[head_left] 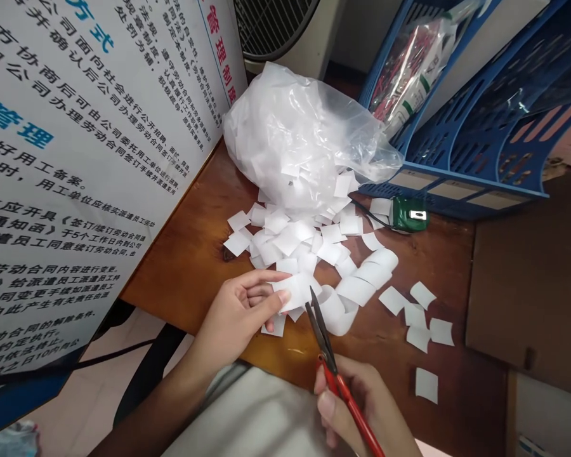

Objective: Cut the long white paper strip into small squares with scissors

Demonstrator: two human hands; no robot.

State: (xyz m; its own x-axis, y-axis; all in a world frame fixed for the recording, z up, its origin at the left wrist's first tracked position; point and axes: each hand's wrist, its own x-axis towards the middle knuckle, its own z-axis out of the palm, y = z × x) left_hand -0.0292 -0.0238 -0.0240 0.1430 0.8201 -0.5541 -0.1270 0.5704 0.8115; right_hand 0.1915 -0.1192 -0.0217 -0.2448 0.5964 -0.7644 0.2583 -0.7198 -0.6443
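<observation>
In the head view, the left hand (242,312) pinched a white paper strip (299,291) between thumb and fingers above the bench (178,247), probably so that the paper was steady in front of the blades. The right hand (361,400) was closed around the red handles of the scissors (320,327), whose blades stood slightly apart close to the strip; whether they touched it, I could not tell. Behind, small paper pieces (285,244) lay heaped at the plastic bag (285,127), perhaps for easy gathering, while several loose squares (416,317) lay separately at the right.
</observation>
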